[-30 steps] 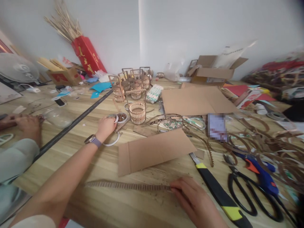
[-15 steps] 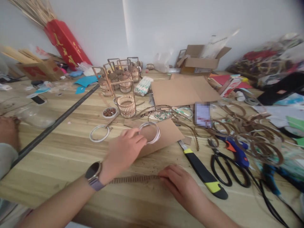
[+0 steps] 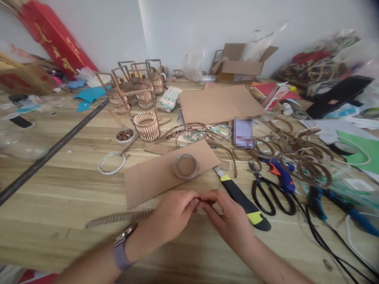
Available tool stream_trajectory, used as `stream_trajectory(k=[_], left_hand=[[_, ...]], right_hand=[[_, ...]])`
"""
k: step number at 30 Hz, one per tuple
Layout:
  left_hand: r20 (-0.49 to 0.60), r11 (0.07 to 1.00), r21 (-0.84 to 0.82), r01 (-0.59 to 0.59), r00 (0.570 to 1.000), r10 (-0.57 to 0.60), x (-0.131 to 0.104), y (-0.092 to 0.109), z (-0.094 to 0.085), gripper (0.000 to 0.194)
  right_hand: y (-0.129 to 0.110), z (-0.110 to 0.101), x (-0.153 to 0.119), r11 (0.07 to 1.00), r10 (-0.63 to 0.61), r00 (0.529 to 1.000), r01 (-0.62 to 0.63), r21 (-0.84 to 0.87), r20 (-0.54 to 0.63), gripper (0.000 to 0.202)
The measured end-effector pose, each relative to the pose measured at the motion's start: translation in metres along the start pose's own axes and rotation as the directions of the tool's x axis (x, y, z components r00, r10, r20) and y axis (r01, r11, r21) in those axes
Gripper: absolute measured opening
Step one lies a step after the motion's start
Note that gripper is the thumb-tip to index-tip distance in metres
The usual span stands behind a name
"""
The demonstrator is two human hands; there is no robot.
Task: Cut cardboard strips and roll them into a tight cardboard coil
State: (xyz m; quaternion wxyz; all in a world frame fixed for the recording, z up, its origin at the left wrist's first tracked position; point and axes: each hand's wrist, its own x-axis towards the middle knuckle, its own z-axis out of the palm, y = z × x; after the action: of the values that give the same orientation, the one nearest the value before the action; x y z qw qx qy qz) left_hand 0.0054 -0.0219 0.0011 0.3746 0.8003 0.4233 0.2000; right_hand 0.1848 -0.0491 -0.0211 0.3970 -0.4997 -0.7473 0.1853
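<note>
Ridged strip (image 3: 121, 218) lies across the near table (image 3: 59, 185), long axis left to right, left end angled slightly nearer; left hand (image 3: 174, 215) and right hand (image 3: 229, 215), fingertips meeting, pinch its mostly hidden right end

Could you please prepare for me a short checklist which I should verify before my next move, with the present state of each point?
1. Hands together: ok. The fingertips of the left hand and right hand meet.
2. Grip on the strip: cannot tell. The hands hide that end.
3. Rings set down: ok. They lie on the near cardboard.
4. Cutter well away: not ok, I would say. It lies close beyond the right hand, bare metal showing.
5. Scissors out of the hands: ok. They lie right of the cutter.
6. Glue gun cool: cannot tell.
</note>
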Motion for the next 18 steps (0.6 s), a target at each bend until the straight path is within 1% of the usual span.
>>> stream_trajectory(k=[4, 7, 8, 10, 13, 15, 16, 18], left_hand=[[0.027, 0.999, 0.029, -0.017, 0.999, 0.017, -0.001, -0.004, 0.0, 0.02], [0.038, 1.0, 0.024, -0.005, 0.999, 0.005, -0.004, -0.008, 0.002, 0.017], [0.034, 1.0, 0.008, 0.002, 0.999, -0.003, -0.005, -0.009, 0.003, 0.017], [0.014, 0.999, -0.03, 0.017, 1.0, -0.017, -0.006, -0.01, 0.003, 0.017], [-0.009, 0.999, -0.045, 0.024, 1.0, -0.025, -0.006, -0.01, 0.001, 0.021], [-0.011, 0.999, -0.038, 0.013, 1.0, -0.014, -0.006, -0.009, -0.001, 0.022], [-0.014, 0.999, -0.036, 0.005, 1.0, -0.005, -0.006, -0.009, -0.001, 0.022], [-0.02, 0.999, -0.037, -0.005, 1.0, 0.004, -0.006, -0.009, -0.001, 0.022]], right_hand=[[0.002, 0.0, 0.0, 0.997, 0.071, 0.997, -0.071, 0.026, 0.005, 0.017], [0.002, -0.001, 0.002, 0.971, 0.209, 0.978, -0.21, 0.117, 0.027, 0.02], [0.002, -0.002, 0.002, 0.945, 0.266, 0.962, -0.273, 0.182, 0.063, 0.022], [0.002, -0.003, 0.005, 0.854, 0.358, 0.918, -0.396, 0.337, 0.172, 0.027], [0.004, -0.005, 0.009, 0.687, 0.403, 0.852, -0.523, 0.505, 0.335, 0.031], [0.006, -0.006, 0.011, 0.609, 0.418, 0.817, -0.577, 0.544, 0.397, 0.032], [0.006, -0.006, 0.011, 0.585, 0.426, 0.803, -0.596, 0.55, 0.417, 0.033], [0.006, -0.006, 0.012, 0.567, 0.437, 0.788, -0.615, 0.548, 0.433, 0.035]])
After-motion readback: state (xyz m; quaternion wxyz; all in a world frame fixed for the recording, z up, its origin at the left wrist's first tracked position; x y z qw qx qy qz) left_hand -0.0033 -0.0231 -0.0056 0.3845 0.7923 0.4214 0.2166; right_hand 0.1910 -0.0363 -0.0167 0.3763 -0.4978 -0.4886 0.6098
